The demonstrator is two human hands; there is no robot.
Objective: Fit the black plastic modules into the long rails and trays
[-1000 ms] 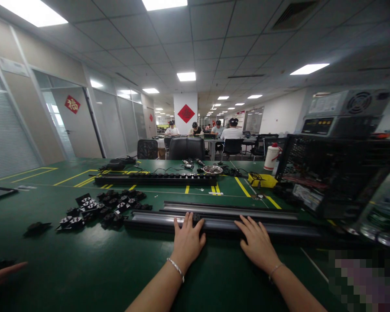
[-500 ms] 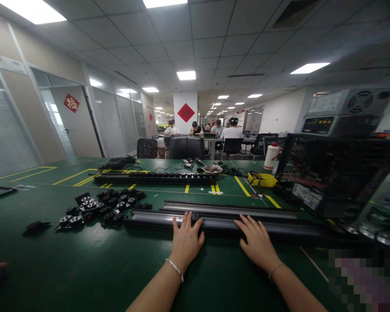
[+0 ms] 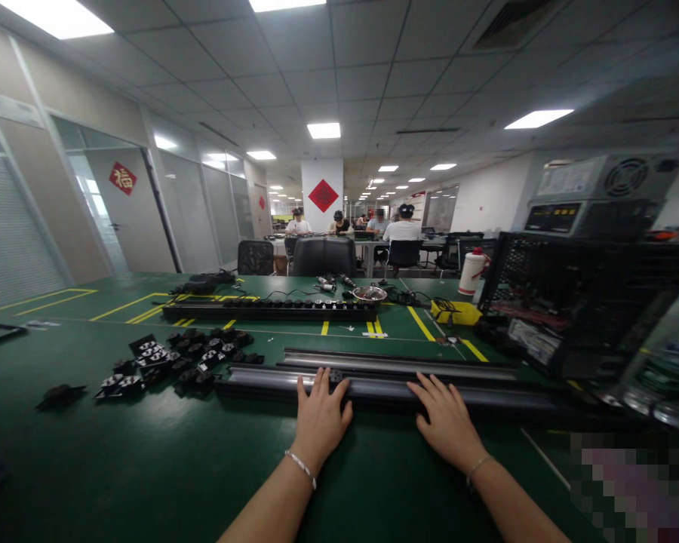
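My left hand (image 3: pixel 318 416) lies flat with fingers spread on a long dark metal rail (image 3: pixel 385 390) that runs across the green table (image 3: pixel 147 467). Its fingertips reach a small black part (image 3: pixel 336 376) seated in the rail. My right hand (image 3: pixel 446 422) rests on the same rail a little to the right, fingers stretched out and apart. Neither hand holds anything. A second grey rail (image 3: pixel 399 361) lies just behind the first. A heap of several small black socket modules (image 3: pixel 181 358) sits left of the rails.
A long black power strip (image 3: pixel 265 309) lies further back, with a metal bowl (image 3: pixel 370 293), a yellow box (image 3: pixel 453 312) and a white bottle (image 3: pixel 471 272). An open black computer case (image 3: pixel 588 302) stands at the right. Office chairs and seated people are beyond the table.
My left hand has slid slightly left along the rail. The other person's fingers at the left edge have withdrawn out of view. My right hand has stayed in place.
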